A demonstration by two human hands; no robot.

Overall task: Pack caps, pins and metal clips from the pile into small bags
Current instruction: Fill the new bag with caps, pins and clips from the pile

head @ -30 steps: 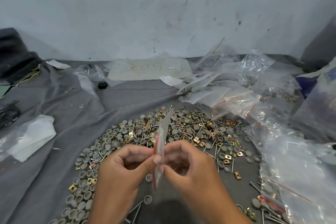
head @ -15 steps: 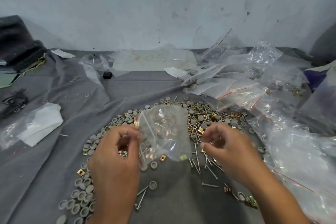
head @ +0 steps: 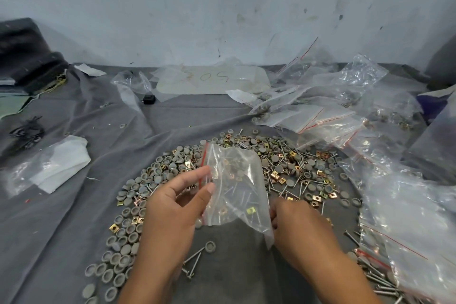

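Note:
A small clear zip bag (head: 237,185) with a red seal strip hangs over the pile, and my left hand (head: 172,212) pinches its left edge between thumb and fingers. The bag looks empty; the pile shows through it. My right hand (head: 298,227) is low on the cloth at the bag's lower right corner, its fingertips curled and hidden behind the plastic. The pile spreads in an arc on the grey cloth (head: 81,217): grey round caps (head: 138,190), thin metal pins (head: 283,163) and brass square clips (head: 276,176). Two loose pins (head: 195,256) and one cap (head: 210,247) lie between my wrists.
Several empty zip bags (head: 320,118) are heaped at the back right, and a large crumpled plastic bag (head: 407,217) covers the right side. A plastic-wrapped white pad (head: 56,165) lies at left. A marked plastic sheet (head: 212,79) lies by the wall, a black bundle (head: 24,52) far left.
Both hands pinched the bag edge-on a second ago. The right hand let go and dropped to the pile at the bag's lower right. The left hand alone now holds the bag, turned flat.

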